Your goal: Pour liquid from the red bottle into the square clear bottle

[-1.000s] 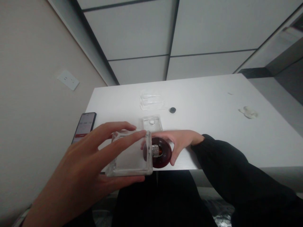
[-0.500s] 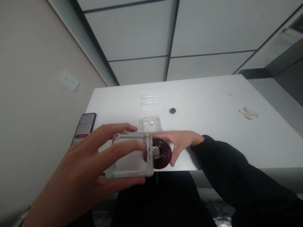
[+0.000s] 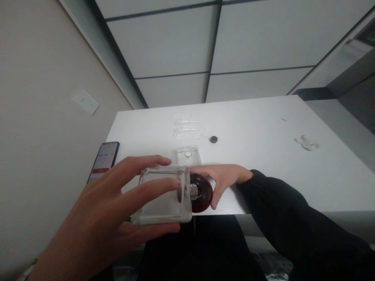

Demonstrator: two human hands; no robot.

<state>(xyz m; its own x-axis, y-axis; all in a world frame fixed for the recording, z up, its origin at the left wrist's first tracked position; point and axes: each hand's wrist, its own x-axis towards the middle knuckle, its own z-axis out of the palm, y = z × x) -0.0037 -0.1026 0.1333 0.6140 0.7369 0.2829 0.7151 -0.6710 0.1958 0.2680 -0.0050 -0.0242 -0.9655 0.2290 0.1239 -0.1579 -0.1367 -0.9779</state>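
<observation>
My left hand (image 3: 125, 195) grips a square clear glass bottle (image 3: 164, 205), tipped on its side so that its threaded neck points right. The neck's end is over the mouth of a round dark-red bottle (image 3: 205, 195); I cannot tell whether the two touch. Around that dark-red bottle, at the table's near edge, my right hand (image 3: 225, 179) is closed, thumb in front and fingers behind. Just beyond the hands stands a second clear glass bottle (image 3: 189, 156) with an open neck. Any liquid passing between the bottles is not visible.
Clear plastic droppers (image 3: 187, 127) lie farther back on the white table (image 3: 252, 128), near a small dark cap (image 3: 213, 139). A phone (image 3: 104, 160) with a lit screen is at the left edge. On the right lies a crumpled pale scrap (image 3: 307, 143). Wardrobe panels rise behind.
The view has tilted up slightly, so everything sits a little lower. The clear bottle has shifted very slightly right; both hands keep their holds.
</observation>
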